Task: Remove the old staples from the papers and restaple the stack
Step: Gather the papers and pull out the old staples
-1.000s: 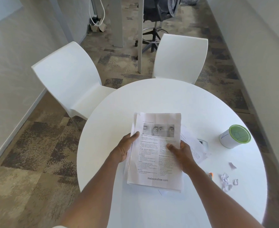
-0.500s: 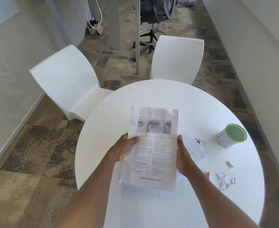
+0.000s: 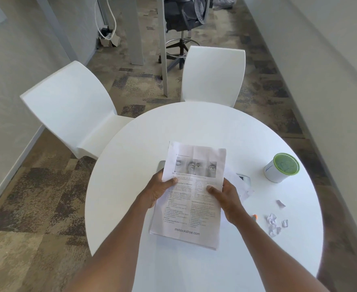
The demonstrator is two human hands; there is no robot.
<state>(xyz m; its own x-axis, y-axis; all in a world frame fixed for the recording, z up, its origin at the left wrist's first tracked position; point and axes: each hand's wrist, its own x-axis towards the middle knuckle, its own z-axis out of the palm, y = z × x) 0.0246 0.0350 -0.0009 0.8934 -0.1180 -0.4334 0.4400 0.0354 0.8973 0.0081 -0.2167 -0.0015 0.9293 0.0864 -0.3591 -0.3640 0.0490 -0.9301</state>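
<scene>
A stack of printed papers [image 3: 192, 199], its top sheet bearing a photo strip and two text columns, is held above the round white table [image 3: 205, 127]. My left hand [image 3: 159, 189] grips the stack's left edge, thumb on top. My right hand [image 3: 226, 199] grips the right edge, thumb on the page. Another loose sheet [image 3: 239, 187] lies on the table behind my right hand. A grey-white object [image 3: 244, 179], possibly the stapler, peeks out beside it. A small orange item [image 3: 254, 217] lies near my right wrist, mostly hidden.
A white cup with a green lid [image 3: 281, 167] stands at the table's right. Torn paper scraps [image 3: 275, 223] lie near the right edge. Two white chairs [image 3: 74, 108] [image 3: 213, 74] stand at the far side, with a dark office chair [image 3: 183, 15] beyond.
Both hands have lifted the stack off the table and squared it. My right hand moved from lying flat on the page to gripping its right edge.
</scene>
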